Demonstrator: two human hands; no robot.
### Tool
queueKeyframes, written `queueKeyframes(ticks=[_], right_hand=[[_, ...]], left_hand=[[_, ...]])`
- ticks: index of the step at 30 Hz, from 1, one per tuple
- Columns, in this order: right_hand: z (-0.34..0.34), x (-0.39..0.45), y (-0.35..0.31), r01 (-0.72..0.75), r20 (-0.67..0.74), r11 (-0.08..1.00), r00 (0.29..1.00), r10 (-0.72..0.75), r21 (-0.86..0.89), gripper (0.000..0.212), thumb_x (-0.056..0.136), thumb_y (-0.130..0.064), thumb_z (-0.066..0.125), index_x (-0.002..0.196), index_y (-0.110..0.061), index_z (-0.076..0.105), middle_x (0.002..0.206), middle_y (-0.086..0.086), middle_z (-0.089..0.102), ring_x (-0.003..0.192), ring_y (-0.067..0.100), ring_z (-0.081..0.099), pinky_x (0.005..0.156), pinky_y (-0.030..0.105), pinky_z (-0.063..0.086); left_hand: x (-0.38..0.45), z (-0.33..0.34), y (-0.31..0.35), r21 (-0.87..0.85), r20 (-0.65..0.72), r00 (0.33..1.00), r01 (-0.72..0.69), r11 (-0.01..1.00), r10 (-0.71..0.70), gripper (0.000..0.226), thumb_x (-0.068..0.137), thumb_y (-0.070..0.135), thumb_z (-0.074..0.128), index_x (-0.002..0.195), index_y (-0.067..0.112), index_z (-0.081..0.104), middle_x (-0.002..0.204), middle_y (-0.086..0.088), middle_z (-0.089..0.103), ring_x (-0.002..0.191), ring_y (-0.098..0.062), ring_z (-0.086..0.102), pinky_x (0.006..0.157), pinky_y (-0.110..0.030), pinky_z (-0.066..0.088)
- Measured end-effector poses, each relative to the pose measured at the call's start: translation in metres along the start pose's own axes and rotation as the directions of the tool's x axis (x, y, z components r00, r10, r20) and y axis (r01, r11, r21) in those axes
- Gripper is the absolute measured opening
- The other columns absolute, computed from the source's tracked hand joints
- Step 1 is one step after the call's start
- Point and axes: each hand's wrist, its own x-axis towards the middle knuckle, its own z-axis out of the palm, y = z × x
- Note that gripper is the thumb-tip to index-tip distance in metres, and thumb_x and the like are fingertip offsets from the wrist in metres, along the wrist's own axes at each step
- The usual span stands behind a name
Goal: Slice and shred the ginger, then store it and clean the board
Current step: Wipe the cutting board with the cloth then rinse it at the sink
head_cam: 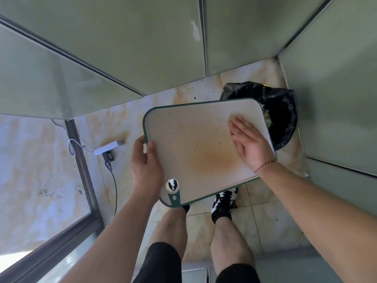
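Floor [255, 225]: pale marbled tile, stained orange in patches; carries all below.

Cabinet doors [142, 43]: green, glossy, rising behind and to the right of the board.

Board [195, 139]: white plastic, dark green rim, hanging hole at the near corner; held in the air above the floor, far corner over the bin. Judged stiff, flat and light enough for one-handed carry. Orange stain near the middle; face looks smooth, likely slick if damp. Best hold judged at the rim, thumb on top, fingers under.

Bin [285, 119]: black bag liner, partly hidden under the board's far right corner; pale scraps visible inside beside the board's edge.

Left hand [145, 158]: grips the board's left rim, thumb on the face, fingers curled beneath.

Right hand [248, 142]: flat on the board's right part, fingers [237, 127] straight and together, grasping nothing, placed as for sweeping toward the bin.

Power strip [107, 150]: white, with cable, on the floor left of the board.

Ginger: none seen on the board.
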Motion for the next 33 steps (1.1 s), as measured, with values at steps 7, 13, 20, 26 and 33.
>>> queueKeyframes(ticks=[7, 13, 20, 26, 33], right_hand=[[0.001, 0.012, 0.039, -0.311, 0.041, 0.949, 0.949, 0.313, -0.05, 0.036, 0.096, -0.004, 0.05, 0.13, -0.007, 0.058, 0.141, 0.008, 0.051, 0.137, 0.028, 0.04, 0.111, 0.055, 0.033], [-0.005, 0.018, 0.024, -0.484, -0.097, 0.873, 0.868, 0.487, 0.051, 0.031, 0.096, -0.01, 0.048, 0.123, -0.009, 0.064, 0.137, 0.01, 0.056, 0.138, 0.033, 0.038, 0.11, 0.055, 0.034], [0.006, 0.004, -0.08, 0.093, -0.072, 0.963, 0.994, -0.077, 0.251, 0.026, 0.092, -0.02, 0.058, 0.11, -0.006, 0.069, 0.114, 0.009, 0.069, 0.112, 0.027, 0.062, 0.097, 0.046, 0.05], [0.011, -0.005, -0.124, 0.275, 0.263, 0.943, 0.911, -0.319, 0.189, 0.062, 0.099, -0.043, 0.025, 0.151, -0.01, 0.021, 0.16, 0.004, 0.017, 0.149, 0.02, 0.008, 0.12, 0.045, 0.016], [0.003, 0.001, -0.045, 0.091, 0.43, 0.992, 0.902, -0.045, -0.088, 0.067, 0.098, -0.052, 0.006, 0.153, -0.019, -0.012, 0.161, 0.001, -0.015, 0.148, 0.017, -0.015, 0.122, 0.041, 0.003]], left_hand=[[0.005, -0.012, -0.006, 0.013, -0.012, 1.0, 0.009, 1.0, -0.009, 0.018, 0.108, 0.025, 0.039, 0.111, 0.019, 0.056, 0.078, 0.005, 0.056, 0.051, 0.008, 0.051, 0.047, -0.01, 0.042], [0.005, -0.009, -0.008, 0.031, -0.024, 1.0, -0.015, 0.999, 0.016, 0.017, 0.108, 0.024, 0.039, 0.11, 0.021, 0.055, 0.077, 0.004, 0.054, 0.051, 0.008, 0.05, 0.048, -0.01, 0.042], [-0.004, 0.017, -0.017, 0.006, -0.018, 1.0, -0.017, 1.0, 0.017, 0.015, 0.108, 0.028, 0.04, 0.107, 0.026, 0.054, 0.071, 0.005, 0.056, 0.053, -0.001, 0.049, 0.06, -0.03, 0.046], [-0.009, 0.031, -0.02, -0.071, -0.002, 1.0, 0.021, 0.997, -0.021, 0.013, 0.107, 0.025, 0.043, 0.107, 0.029, 0.055, 0.067, 0.02, 0.067, 0.064, 0.002, 0.062, 0.073, -0.033, 0.054], [-0.011, 0.031, -0.009, -0.016, -0.042, 0.999, -0.035, 0.999, 0.035, 0.017, 0.108, 0.028, 0.04, 0.102, 0.032, 0.055, 0.059, 0.02, 0.058, 0.055, -0.002, 0.051, 0.064, -0.034, 0.048]])
